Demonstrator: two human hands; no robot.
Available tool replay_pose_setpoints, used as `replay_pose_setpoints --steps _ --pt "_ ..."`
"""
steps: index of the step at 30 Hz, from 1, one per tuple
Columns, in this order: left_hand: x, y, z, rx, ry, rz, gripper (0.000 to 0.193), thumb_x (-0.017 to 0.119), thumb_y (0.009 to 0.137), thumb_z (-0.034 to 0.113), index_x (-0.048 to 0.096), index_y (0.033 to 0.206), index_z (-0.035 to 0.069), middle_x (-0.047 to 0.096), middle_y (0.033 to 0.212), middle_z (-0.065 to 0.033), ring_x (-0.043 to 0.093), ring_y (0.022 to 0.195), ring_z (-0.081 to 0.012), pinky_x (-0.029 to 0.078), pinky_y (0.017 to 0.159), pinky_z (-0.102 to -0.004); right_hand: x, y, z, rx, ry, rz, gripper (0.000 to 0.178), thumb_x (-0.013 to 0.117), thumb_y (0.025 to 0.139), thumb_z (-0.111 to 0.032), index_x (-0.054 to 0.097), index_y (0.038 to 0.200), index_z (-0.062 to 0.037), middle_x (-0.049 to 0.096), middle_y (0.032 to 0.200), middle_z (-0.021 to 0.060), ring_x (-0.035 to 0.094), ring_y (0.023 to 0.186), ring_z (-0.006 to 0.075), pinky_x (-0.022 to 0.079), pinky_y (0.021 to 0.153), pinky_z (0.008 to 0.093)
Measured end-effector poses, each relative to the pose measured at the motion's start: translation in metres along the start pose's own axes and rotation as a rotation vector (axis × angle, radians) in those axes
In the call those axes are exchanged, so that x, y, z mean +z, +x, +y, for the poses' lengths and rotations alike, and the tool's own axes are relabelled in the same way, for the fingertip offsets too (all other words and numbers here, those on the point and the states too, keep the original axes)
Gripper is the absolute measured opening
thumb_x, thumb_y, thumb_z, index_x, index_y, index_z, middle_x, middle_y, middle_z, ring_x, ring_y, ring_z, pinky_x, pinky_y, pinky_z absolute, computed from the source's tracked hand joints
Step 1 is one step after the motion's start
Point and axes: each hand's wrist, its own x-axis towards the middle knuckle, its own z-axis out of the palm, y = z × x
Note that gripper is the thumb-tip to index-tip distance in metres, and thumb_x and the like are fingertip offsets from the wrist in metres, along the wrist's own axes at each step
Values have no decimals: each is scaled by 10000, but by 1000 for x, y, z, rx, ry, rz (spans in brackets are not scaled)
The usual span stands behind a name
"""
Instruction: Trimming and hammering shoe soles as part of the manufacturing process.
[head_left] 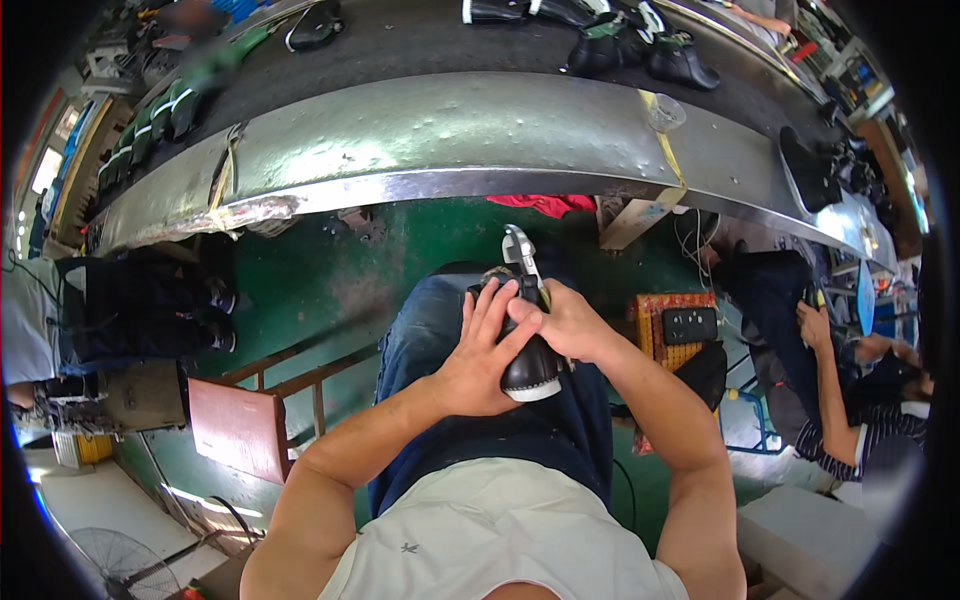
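Between my knees stands a black shoe (528,368) with a white edge along its near end. My left hand (482,352) lies over its left side and top, fingers stretched and pressing round it. My right hand (574,322) closes at the shoe's right side, its thumb side touching my left thumb. From the right hand a silver-headed hand tool, seemingly pincers (518,246), points away past the shoe's far end. Most of the handles and the right fingertips are hidden.
Ahead runs a metal-edged bench (390,130) with a dark belt carrying black boots (640,55) and other shoes. At left are a brown-seated stool (238,428) and a standing person. A seated co-worker (820,330) is at right, near a woven seat with a black object (690,325).
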Motion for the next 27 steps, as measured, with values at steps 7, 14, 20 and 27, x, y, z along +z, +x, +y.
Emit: replay_pose_setpoints --steps 7,14,20,27 --pt "-60 -29 -32 -253 -414 210 1212 940 651 165 184 1599 125 58 1630 -280 125 1537 -419 224 1210 -484 17 -9 -41 71 474 -155 382 540 1067 -267 468 1343 -13 667 1074 100 652 922 174 534 735 317" --pt "-37 -76 -89 -558 -651 220 850 859 808 202 360 1496 189 46 1646 -244 58 1560 -358 205 1221 -439 31 -56 -18 29 60 -275 368 544 1034 -152 526 1366 5 674 997 55 608 804 102 506 741 265" --pt "-27 -74 -96 -544 -631 299 644 650 992 307 339 1521 110 82 1658 -223 75 1564 -364 178 1237 -456 43 -39 -17 51 -26 -341 260 594 1014 -194 626 1210 -27 685 927 33 594 757 103 498 706 290" --pt "-35 -63 -87 -542 -456 248 544 576 1039 253 391 1506 44 308 1608 -193 286 1508 -289 232 1224 -398 24 -14 -36 331 141 -497 210 586 1029 -219 620 1098 -23 657 860 39 614 701 125 515 661 286"
